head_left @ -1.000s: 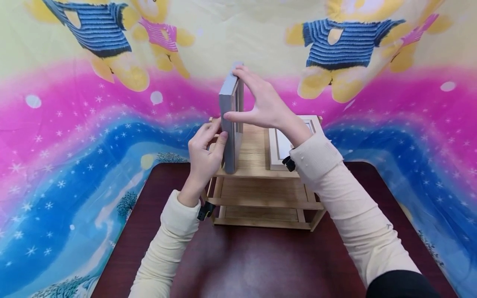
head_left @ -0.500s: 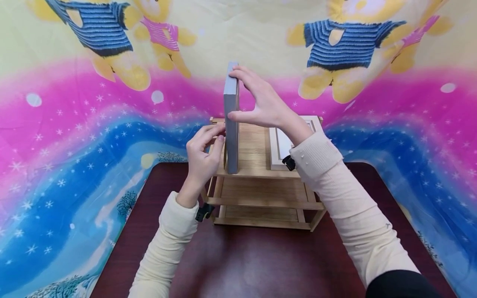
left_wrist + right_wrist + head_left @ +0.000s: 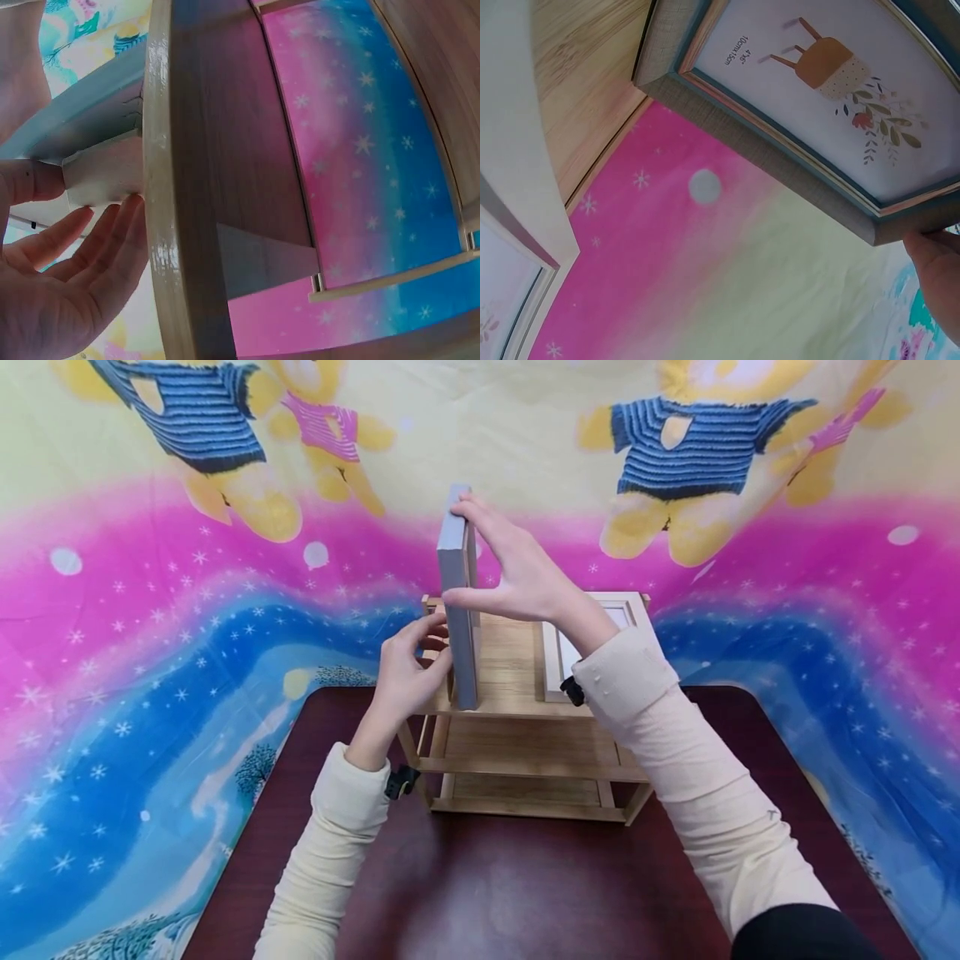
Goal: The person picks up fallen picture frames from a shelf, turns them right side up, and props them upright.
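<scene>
A grey picture frame [image 3: 463,652] stands upright, edge-on to the head view, on the top shelf of a wooden rack [image 3: 512,652]. My right hand [image 3: 525,572] grips it from the right, with the thumb on the near edge and the fingers over the top edge. On the left, my left hand [image 3: 408,672] is at its back. The left wrist view has that hand's thumb and fingertips on a pale flap [image 3: 109,171] behind the frame. In the right wrist view, the frame's front holds a print of a chair and flowers [image 3: 832,71].
A white picture frame [image 3: 552,672] lies on the right side of the top shelf. Lower shelves with a front rail [image 3: 532,769] sit beneath. The rack stands on a dark red table [image 3: 525,877], before a patterned cloth [image 3: 480,410].
The grey frame turned edge-on, then its top shifted left with the right hand. Left fingers slipped down and further behind the frame, the wrist moving slightly left.
</scene>
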Tool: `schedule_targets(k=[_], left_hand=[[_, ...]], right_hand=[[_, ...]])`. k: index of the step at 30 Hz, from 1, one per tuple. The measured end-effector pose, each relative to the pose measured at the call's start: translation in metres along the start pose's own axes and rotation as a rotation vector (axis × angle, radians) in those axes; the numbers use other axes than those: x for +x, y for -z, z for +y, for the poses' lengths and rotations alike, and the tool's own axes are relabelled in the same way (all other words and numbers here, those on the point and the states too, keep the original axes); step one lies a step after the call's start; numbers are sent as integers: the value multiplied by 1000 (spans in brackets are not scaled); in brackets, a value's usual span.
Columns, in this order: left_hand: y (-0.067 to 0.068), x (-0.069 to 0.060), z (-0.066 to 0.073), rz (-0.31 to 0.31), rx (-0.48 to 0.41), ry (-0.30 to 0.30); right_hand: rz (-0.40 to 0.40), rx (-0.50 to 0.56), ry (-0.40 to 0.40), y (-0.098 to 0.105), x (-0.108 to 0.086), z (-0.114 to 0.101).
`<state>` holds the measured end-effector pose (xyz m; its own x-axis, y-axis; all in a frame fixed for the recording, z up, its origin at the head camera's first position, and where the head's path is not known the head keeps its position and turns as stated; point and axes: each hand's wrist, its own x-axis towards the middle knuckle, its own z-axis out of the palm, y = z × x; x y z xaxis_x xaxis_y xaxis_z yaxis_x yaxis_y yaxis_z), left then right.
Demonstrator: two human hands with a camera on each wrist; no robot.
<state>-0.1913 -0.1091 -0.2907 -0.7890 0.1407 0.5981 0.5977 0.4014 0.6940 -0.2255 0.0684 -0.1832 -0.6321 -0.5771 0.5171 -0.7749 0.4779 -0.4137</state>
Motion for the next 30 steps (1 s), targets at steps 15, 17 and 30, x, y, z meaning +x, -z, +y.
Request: schedule_targets(k=[15, 17, 30], left_hand=[[7, 1, 0, 39, 254, -169], [8, 2, -2, 36, 289, -194], [14, 7, -20, 49, 306, -282]], right_hand=[[-25, -102, 2, -4, 7, -10], [-53, -124, 8, -3, 11, -11], [-177, -223, 81, -3, 27, -11]])
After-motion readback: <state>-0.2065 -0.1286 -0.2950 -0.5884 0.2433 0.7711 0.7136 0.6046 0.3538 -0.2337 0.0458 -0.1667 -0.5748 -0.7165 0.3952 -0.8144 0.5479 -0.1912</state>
